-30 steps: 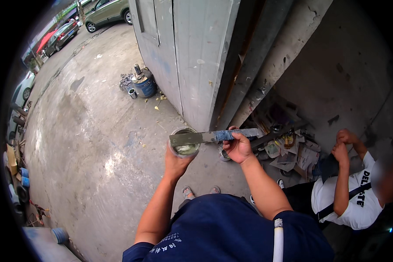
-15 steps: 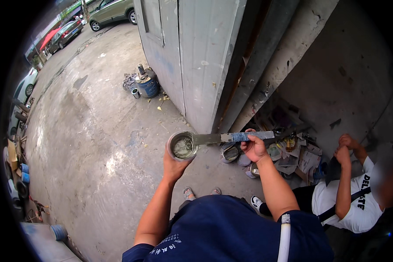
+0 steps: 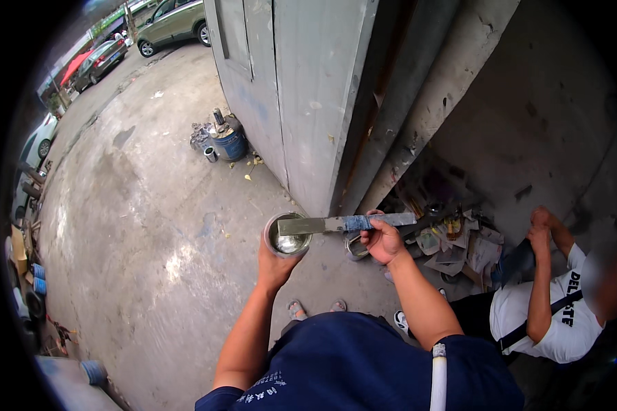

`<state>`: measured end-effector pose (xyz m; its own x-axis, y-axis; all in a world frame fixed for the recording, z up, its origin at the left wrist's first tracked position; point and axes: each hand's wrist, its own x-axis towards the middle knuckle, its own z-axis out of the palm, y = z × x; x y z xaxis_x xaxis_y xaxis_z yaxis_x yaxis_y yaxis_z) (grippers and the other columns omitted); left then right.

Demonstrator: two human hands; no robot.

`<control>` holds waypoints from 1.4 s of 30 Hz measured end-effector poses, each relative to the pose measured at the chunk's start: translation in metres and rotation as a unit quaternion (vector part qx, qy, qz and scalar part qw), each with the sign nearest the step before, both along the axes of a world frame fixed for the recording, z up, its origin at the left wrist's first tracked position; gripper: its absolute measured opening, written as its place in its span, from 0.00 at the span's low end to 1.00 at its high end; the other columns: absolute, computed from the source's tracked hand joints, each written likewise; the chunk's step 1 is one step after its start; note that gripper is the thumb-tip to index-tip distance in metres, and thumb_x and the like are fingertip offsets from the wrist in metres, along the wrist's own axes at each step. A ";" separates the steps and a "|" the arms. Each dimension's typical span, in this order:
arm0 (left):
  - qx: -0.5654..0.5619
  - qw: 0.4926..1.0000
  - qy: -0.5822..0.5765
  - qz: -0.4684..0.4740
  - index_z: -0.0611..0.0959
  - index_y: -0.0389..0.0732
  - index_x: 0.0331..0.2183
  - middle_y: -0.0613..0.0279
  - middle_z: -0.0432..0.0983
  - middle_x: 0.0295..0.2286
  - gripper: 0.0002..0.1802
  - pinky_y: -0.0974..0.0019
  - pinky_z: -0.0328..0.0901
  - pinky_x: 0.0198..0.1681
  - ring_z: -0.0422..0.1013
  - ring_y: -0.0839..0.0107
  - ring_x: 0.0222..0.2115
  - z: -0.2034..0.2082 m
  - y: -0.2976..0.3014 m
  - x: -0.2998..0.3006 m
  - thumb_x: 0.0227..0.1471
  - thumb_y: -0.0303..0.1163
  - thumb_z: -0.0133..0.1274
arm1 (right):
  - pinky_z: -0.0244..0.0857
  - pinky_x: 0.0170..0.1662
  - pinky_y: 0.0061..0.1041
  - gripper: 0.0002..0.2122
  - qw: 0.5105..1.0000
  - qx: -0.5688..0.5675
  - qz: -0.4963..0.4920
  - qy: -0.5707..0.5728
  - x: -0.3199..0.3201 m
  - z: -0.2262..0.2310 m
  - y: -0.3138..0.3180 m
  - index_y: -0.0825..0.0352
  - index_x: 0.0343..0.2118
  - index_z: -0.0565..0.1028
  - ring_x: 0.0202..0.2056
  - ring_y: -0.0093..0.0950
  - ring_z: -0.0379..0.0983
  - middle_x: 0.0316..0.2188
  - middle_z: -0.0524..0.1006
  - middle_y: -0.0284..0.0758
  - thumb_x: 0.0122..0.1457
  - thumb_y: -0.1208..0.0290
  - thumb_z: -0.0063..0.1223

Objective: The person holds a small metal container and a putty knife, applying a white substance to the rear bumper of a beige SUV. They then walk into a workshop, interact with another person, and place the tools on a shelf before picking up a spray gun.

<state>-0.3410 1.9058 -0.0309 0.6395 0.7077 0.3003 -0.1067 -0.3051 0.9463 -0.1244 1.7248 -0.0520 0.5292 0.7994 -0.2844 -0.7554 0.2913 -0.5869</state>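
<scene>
A clear round cup (image 3: pixel 271 235) with shiny grey-green liquid in it sits in my left hand (image 3: pixel 275 267), whose fingers wrap round its side. My right hand (image 3: pixel 382 242) grips a long flat stirring stick (image 3: pixel 310 225), spotted with blue and white paint along its handle end. The stick's flat end is coated grey-green and lies across the cup's mouth, hiding part of the liquid. Whether the stick touches the rim, I cannot tell.
A grey metal door (image 3: pixel 308 89) stands ahead, with a blue paint bucket (image 3: pixel 230 145) at its foot. To the right, a person in a white shirt (image 3: pixel 545 308) is close by, near a heap of papers and cans (image 3: pixel 459 246). Parked cars (image 3: pixel 175 26) stand far left.
My right hand has moved left with the stick, bringing its coated end farther over the cup's mouth. The liquid looks brighter and smoother. My left hand keeps hold of the cup.
</scene>
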 end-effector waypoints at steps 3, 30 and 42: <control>-0.014 1.000 0.007 0.019 0.68 0.36 0.49 0.56 0.70 0.45 0.38 0.63 0.60 0.52 0.67 0.66 0.47 -0.003 0.003 -0.007 0.34 0.27 0.67 | 0.62 0.26 0.22 0.11 0.999 0.006 -0.043 -0.015 0.023 -0.010 -0.033 0.56 0.40 0.70 0.26 0.24 0.71 0.27 0.74 0.30 0.53 0.73 0.53; -0.028 0.999 0.002 0.024 0.69 0.35 0.48 0.58 0.71 0.44 0.36 0.65 0.61 0.52 0.68 0.67 0.45 0.023 0.013 -0.006 0.35 0.27 0.66 | 0.70 0.44 0.31 0.12 0.962 0.271 0.003 0.014 0.015 0.035 -0.011 0.61 0.35 0.73 0.41 0.33 0.74 0.41 0.76 0.36 0.52 0.60 0.59; -0.063 0.997 0.011 -0.046 0.68 0.36 0.48 0.56 0.71 0.43 0.36 0.63 0.63 0.49 0.68 0.67 0.44 0.022 0.003 0.008 0.36 0.27 0.66 | 0.71 0.44 0.32 0.13 0.991 0.129 0.018 -0.001 -0.009 0.028 0.023 0.60 0.37 0.69 0.42 0.32 0.72 0.44 0.74 0.39 0.46 0.77 0.52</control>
<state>-0.3330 1.9092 -0.0091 0.7090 0.6768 0.1979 -0.1086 -0.1725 0.9790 -0.1337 1.7479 -0.0244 0.4988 0.8642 -0.0665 -0.7674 0.4046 -0.4974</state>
